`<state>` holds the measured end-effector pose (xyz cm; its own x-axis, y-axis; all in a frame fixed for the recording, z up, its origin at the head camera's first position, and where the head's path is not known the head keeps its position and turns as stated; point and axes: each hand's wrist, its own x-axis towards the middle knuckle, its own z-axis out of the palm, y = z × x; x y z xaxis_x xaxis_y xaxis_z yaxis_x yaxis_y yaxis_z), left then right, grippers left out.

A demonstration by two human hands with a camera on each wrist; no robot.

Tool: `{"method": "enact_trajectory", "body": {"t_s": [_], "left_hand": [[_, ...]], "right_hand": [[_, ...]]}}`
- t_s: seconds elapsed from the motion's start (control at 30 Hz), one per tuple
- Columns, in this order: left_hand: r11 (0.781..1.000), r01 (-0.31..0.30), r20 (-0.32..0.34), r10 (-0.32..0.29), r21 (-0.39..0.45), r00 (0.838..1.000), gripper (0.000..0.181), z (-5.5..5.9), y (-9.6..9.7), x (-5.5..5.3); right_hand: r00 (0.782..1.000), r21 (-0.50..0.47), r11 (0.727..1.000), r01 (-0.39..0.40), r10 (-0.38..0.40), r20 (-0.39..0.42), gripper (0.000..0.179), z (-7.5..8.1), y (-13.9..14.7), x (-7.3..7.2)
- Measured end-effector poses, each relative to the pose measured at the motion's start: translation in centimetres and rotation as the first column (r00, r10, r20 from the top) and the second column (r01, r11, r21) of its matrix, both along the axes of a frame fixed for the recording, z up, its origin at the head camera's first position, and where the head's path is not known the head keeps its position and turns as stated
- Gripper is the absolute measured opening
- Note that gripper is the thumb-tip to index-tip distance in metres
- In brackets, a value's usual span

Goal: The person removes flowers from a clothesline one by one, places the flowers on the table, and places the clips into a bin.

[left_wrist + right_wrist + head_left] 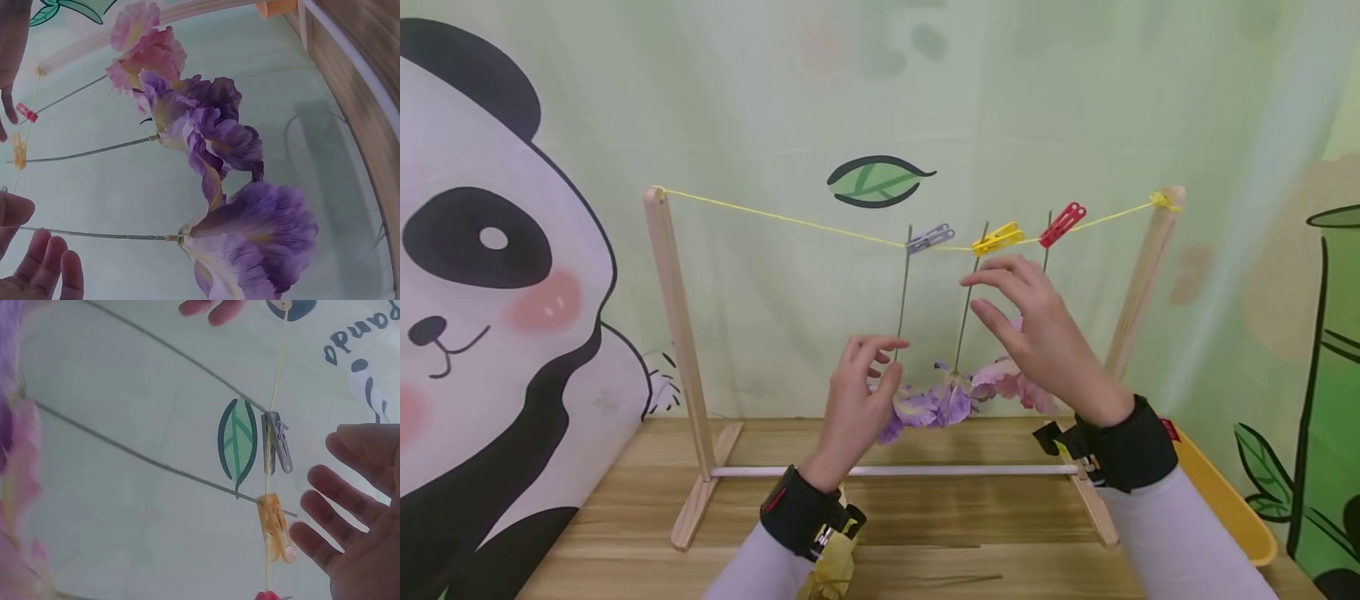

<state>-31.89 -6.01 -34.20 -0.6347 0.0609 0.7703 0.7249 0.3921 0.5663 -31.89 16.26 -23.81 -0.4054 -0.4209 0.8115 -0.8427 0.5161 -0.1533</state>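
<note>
Three artificial flowers hang head down from a yellow string, their stems clipped by a grey clothespin, a yellow clothespin and a red clothespin. The left flower and the middle flower are purple; the right flower is pink. My left hand is beside the left flower's stem, thumb and fingers loosely bent and apart around it. My right hand hovers just below the yellow clothespin, thumb apart from the fingers, holding nothing.
The string spans two wooden posts joined by a white bar low over the wooden table. A yellow flower and loose stems lie in front. A yellow tray stands at right. Behind hangs a panda-printed backdrop.
</note>
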Motion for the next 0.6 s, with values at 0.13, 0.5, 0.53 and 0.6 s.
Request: {"method": "enact_trajectory", "body": {"t_s": [0.13,0.5,0.53,0.6], "left_hand": [[1.0,-0.018,-0.007,0.018,0.017,1.0,0.033,0.7,0.0,-0.6],[1.0,-0.014,0.055,0.012,0.028,0.998,0.048,2.2,0.3,-2.2],[0.999,-0.012,0.062,0.011,0.029,0.998,0.049,2.3,0.4,-2.3],[1.0,-0.006,0.073,0.004,0.029,0.997,0.05,2.3,0.5,-2.5]], "right_hand": [[0.996,0.02,0.999,0.041,-0.039,-0.079,0.028,1.8,-0.6,-0.8],[0.981,0.181,0.97,0.164,-0.14,-0.136,0.034,5.0,-2.0,-3.2],[0.979,0.201,0.963,0.181,-0.156,-0.135,0.035,5.1,-2.0,-3.4],[0.974,0.243,0.946,0.215,-0.189,-0.127,0.038,5.4,-2.1,-3.6]]}}
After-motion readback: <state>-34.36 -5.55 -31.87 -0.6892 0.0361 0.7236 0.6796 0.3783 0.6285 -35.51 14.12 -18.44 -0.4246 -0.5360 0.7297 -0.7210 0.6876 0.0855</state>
